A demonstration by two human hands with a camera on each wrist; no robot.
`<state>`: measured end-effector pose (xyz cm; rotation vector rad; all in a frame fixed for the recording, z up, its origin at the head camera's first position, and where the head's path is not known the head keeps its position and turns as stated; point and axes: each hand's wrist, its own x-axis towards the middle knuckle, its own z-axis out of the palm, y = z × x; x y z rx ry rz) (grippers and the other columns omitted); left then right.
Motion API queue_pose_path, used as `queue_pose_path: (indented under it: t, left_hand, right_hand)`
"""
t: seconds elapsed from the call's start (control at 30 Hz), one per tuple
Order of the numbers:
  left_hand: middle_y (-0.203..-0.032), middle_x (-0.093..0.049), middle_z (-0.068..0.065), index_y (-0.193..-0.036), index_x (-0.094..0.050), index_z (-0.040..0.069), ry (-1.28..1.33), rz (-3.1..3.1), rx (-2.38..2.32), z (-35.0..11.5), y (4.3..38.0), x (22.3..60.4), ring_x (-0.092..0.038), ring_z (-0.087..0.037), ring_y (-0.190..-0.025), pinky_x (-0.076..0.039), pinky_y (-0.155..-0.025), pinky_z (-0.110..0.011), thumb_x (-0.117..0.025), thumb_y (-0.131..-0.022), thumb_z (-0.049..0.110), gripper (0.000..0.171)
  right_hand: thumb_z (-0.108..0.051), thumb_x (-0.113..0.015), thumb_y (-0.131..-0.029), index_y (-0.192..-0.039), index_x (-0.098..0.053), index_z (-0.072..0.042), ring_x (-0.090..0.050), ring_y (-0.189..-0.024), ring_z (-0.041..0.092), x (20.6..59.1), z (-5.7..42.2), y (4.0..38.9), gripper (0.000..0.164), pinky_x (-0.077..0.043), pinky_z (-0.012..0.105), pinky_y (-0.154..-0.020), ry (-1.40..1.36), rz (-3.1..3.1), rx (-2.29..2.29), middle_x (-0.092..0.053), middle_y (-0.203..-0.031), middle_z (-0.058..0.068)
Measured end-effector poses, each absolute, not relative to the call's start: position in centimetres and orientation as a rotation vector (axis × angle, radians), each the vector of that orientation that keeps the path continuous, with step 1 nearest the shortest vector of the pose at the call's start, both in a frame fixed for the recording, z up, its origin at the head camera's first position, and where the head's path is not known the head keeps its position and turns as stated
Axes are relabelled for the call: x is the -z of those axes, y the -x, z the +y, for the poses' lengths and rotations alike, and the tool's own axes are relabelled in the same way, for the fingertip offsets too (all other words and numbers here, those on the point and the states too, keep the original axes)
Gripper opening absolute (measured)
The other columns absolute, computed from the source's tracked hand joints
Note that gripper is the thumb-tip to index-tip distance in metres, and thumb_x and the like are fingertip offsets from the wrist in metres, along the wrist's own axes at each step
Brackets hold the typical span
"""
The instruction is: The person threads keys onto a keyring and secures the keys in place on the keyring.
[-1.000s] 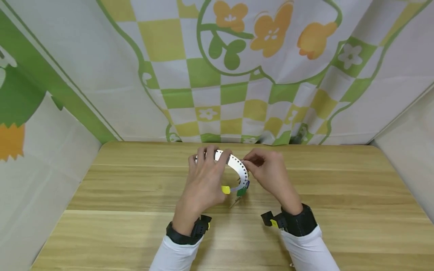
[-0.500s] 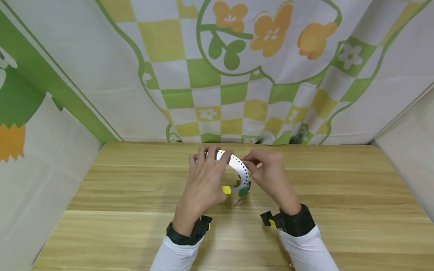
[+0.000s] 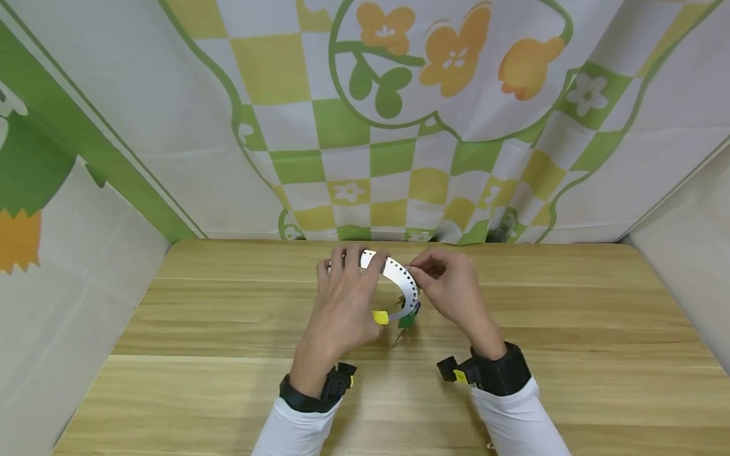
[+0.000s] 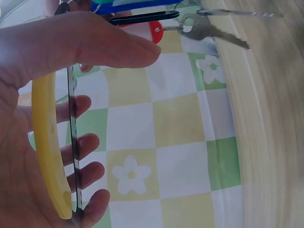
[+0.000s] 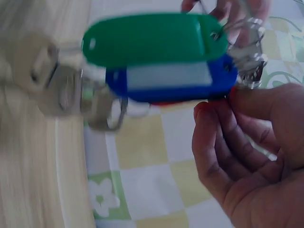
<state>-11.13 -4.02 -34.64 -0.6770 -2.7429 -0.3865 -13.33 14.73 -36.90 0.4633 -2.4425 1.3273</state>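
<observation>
My left hand [image 3: 342, 304] grips a round silver key holder [image 3: 402, 278], a flat ring with holes along its rim. Its yellow handle [image 4: 45, 142] lies along the palm, with the fingers curled around the plate. Thumb and fingertips of my right hand [image 3: 456, 288] pinch a small silver piece at the rim, mostly hidden. Below hang a green key tag [image 5: 147, 40], a blue key tag [image 5: 168, 80], a red key tag [image 4: 153, 32] and a dark tag [image 4: 147, 18]. Several keys [image 4: 204, 29] dangle from them, and metal rings [image 5: 249, 57] join the tags to the holder.
The wooden table [image 3: 217, 316] lies beneath both hands. A patterned curtain [image 3: 393, 171] hangs behind its back edge. Black wrist straps [image 3: 502, 370] with small mounts sit on both forearms. A tiny pale thing [image 3: 490, 446] shows beside the right sleeve.
The hanging tags and keys swing slightly, showing red half a second ago. The key holder shifts a little in the left hand's grip. Both hands stay almost in place.
</observation>
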Motion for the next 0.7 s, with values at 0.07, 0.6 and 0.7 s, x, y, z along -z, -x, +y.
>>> queue_pose_path:
  t: [0.07, 0.6, 0.7]
  left_hand:
    - [-0.125, -0.039, -0.012, -0.131, -0.044, 0.02, 0.672, -2.735, 0.395, -3.98, 11.1, 34.64, -0.032, -0.035, -0.119, -0.026, -0.089, -0.053, -0.08, -0.04, 0.023, 0.098]
    - [-0.125, -0.04, -0.009, -0.129, -0.045, 0.023, 0.728, -2.765, 0.367, -4.04, 11.04, 34.62, -0.033, -0.034, -0.117, -0.029, -0.087, -0.053, -0.079, -0.04, 0.022, 0.096]
    - [-0.125, -0.04, -0.01, -0.129, -0.045, 0.022, 0.713, -2.76, 0.382, -4.03, 11.04, 34.59, -0.032, -0.034, -0.118, -0.028, -0.088, -0.053, -0.079, -0.039, 0.022, 0.097]
  right_hand:
    - [-0.02, -0.068, -0.08, -0.077, -0.067, -0.015, -0.058, -0.059, 0.01, 36.92, 14.64, 13.35, 0.006, -0.046, 0.028, -0.055, -0.413, -2.426, -1.405, -0.063, -0.071, -0.005]
    - [-0.004, -0.069, -0.076, -0.076, -0.065, -0.012, -0.056, -0.064, 0.006, 36.69, 15.07, 13.41, 0.008, -0.044, 0.021, -0.057, -0.823, -2.265, -0.85, -0.062, -0.073, -0.003]
    - [-0.007, -0.068, -0.078, -0.078, -0.065, -0.013, -0.057, -0.065, 0.004, 36.75, 15.02, 13.38, 0.006, -0.045, 0.02, -0.057, -0.754, -2.317, -0.936, -0.062, -0.074, -0.005]
